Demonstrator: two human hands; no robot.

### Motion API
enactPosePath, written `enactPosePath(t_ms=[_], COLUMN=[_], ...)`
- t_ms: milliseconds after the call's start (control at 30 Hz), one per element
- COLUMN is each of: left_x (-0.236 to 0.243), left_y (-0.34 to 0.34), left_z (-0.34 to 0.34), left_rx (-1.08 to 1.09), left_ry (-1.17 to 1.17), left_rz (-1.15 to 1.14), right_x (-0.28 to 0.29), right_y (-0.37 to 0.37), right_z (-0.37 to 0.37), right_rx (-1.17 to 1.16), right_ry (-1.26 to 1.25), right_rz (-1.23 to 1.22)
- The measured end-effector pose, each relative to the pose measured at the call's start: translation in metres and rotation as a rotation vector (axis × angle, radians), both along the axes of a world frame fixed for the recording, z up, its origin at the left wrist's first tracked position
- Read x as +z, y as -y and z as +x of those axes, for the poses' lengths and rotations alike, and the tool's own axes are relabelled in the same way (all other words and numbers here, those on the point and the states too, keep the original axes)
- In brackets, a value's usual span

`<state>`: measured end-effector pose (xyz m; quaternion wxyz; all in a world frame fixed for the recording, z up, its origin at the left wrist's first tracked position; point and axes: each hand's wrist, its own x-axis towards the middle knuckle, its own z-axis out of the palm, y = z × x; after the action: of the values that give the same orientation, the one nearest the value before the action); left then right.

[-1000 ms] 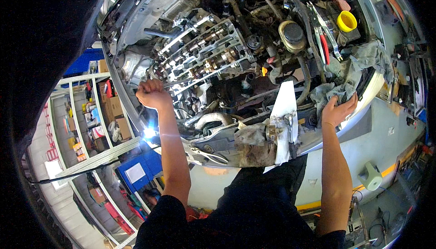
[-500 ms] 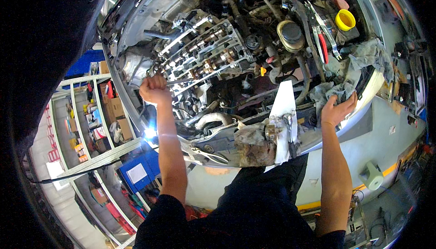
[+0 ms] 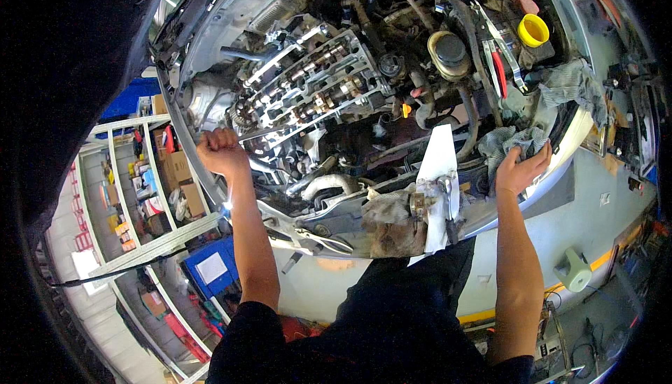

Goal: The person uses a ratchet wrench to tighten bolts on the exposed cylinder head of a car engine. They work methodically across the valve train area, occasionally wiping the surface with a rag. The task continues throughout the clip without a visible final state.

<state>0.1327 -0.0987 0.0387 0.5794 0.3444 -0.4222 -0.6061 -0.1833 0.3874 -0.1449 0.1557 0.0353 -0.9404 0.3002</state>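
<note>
Left hand (image 3: 223,153) clenches a metal bar (image 3: 262,133), best moved smoothly; right hand (image 3: 522,170) touches a rag (image 3: 512,142), its grip unclear.

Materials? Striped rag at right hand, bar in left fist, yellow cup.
Striped rag at the right hand: likely cotton or a blend, matte; soft, crumpled folds.
Bar in the left hand: probably steel, dull grey; straight, with faint sheen.
Yellow cup: looks like moulded plastic, fairly glossy; even, saturated colour, smooth rim, though painted metal is possible.
</note>
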Motion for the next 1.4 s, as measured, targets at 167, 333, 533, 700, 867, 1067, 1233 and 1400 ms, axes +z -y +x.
enactPosePath(t_ms=[167,333,533,700,867,1067,1233,1400], left_x=[0.015,0.005,-0.010,-0.011,0.055,0.091,0.087,0.074], left_y=[0.014,0.018,0.024,0.036,0.020,0.032,0.039,0.039], left_z=[0.021,0.024,0.030,0.055,0.059,0.076,0.083,0.084], left_rx=[0.094,0.134,0.131,0.213,0.118,-0.313,-0.466,-0.359], left_ry=[0.070,0.134,0.199,0.885,1.960,1.944,1.798,1.870], left_rz=[-0.038,-0.024,-0.067,-0.512,-0.405,-0.354,-0.966,-0.552], right_x=[0.003,0.000,-0.006,-0.001,0.001,0.001,0.007,0.006], right_y=[0.001,0.002,-0.002,-0.001,-0.004,-0.003,0.001,0.001], right_z=[0.000,0.000,-0.001,-0.003,-0.002,-0.002,-0.002,-0.002], right_rx=[-0.004,-0.005,-0.013,-0.007,-0.003,0.009,-0.001,0.000], right_ry=[0.011,0.003,-0.009,-0.003,-0.005,0.003,0.026,0.007], right_rz=[-0.020,-0.008,0.018,-0.009,-0.001,-0.030,-0.078,-0.071])
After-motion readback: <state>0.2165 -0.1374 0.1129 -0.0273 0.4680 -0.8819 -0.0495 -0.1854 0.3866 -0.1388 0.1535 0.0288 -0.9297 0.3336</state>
